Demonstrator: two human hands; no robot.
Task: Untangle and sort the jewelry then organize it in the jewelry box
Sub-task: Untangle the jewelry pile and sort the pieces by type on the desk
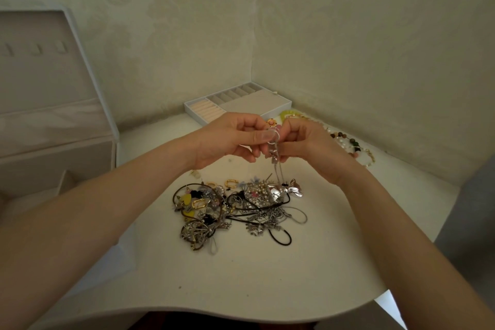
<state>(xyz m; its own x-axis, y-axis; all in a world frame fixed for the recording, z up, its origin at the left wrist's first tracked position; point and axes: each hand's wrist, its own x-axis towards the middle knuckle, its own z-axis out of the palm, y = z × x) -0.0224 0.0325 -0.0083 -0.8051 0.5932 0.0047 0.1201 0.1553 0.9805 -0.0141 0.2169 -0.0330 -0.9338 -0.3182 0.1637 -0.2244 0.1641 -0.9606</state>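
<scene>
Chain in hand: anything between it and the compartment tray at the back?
Nothing solid blocks the way. But the silver chain, pinched by left hand and right hand, hangs down into the tangled pile and looks caught there. A gold-and-pink piece lies on the table just before the compartment tray.

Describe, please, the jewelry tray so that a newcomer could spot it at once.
Follow the white table to its far corner, where two walls meet. The jewelry tray lies flat there. Unlike the tangled jewelry pile and the beaded necklaces nearby, it is a white-rimmed rectangle of compartments with peach ring rolls at its left end.
</scene>
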